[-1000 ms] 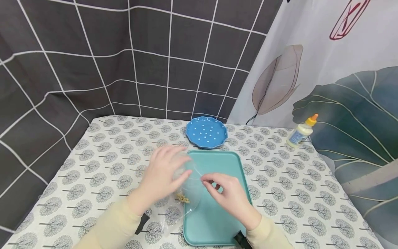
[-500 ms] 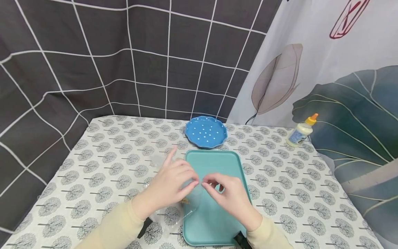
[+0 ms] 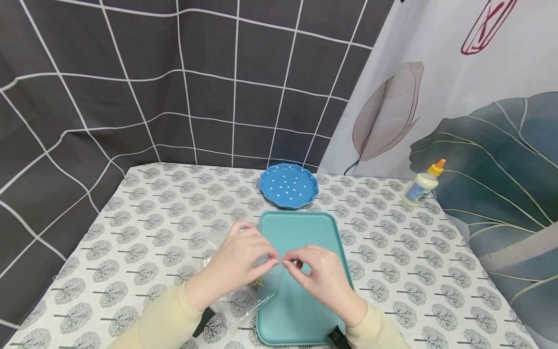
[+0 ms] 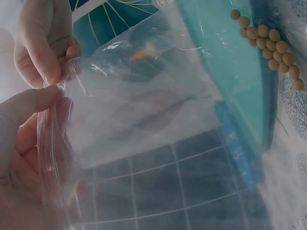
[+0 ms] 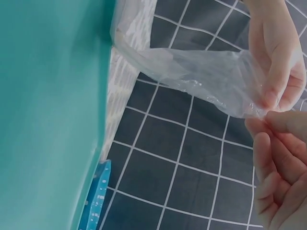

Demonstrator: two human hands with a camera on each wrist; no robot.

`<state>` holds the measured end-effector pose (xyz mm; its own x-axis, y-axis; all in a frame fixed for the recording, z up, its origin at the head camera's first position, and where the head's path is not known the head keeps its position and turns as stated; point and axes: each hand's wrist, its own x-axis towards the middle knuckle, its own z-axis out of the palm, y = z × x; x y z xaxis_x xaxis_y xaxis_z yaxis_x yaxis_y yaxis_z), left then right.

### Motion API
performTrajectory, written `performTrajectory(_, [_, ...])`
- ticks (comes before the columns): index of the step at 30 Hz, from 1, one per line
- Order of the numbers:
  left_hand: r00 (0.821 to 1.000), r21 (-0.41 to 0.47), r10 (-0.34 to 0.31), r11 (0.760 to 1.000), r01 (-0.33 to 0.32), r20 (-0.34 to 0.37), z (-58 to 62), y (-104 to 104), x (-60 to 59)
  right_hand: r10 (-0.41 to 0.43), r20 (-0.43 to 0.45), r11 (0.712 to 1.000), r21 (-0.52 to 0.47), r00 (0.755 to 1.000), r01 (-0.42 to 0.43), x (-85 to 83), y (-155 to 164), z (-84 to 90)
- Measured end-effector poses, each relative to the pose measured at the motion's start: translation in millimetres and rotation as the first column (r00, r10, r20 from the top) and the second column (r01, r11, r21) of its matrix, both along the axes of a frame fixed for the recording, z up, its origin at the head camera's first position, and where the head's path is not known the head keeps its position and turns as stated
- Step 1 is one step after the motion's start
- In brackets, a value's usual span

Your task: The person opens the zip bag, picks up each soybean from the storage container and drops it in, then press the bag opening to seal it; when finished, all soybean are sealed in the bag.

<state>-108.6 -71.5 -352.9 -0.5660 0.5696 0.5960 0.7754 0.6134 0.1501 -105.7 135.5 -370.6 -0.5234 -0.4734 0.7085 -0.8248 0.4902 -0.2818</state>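
Table (image 3: 392,261) in a tree-print cloth. Teal tray (image 3: 301,300) lay at the near edge, blue dotted plate (image 3: 289,185) just behind it, glue bottle (image 3: 423,184) far right. Both forearms reached in from below, wrists bent inward. Left hand (image 3: 241,259) and right hand (image 3: 316,271) met fingertip to fingertip above the tray's left edge, each pinching the mouth of a clear plastic bag (image 4: 144,110). Small tan beads (image 4: 268,40) sat low in the bag.
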Motion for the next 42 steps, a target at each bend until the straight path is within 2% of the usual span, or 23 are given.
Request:
performTrajectory(10, [0.997, -0.014, 0.024, 1.0, -0.023, 0.067, 1.8, 0.6, 2.4, -0.032, -0.053, 0.999, 0.03, 0.998, 0.033, 2.2, -1.1, 2.3])
performTrajectory(18, [0.996, -0.005, 0.034, 0.999, -0.033, 0.079, 2.7, -0.2, 3.0, -0.057, 0.004, 0.998, 0.028, 0.998, 0.057, 2.9, 0.3, 2.1])
performTrajectory(27, [0.999, -0.011, 0.015, 1.0, -0.014, 0.043, 2.1, 1.6, 2.9, -0.091, 0.012, 0.994, 0.053, 0.996, 0.091, 4.6, 0.2, 0.8])
performTrajectory(36, [1.0, -0.004, 0.007, 1.0, -0.007, -0.024, -2.1, 1.3, 2.0, -0.059, -0.05, 0.997, 0.036, 0.997, 0.061, 4.4, -0.5, 0.8])
performTrajectory(42, [0.999, 0.002, -0.011, 1.0, 0.011, -0.03, -0.3, -0.1, 2.2, -0.064, -0.038, 0.997, 0.038, 0.997, 0.066, 4.9, -0.2, 1.3])
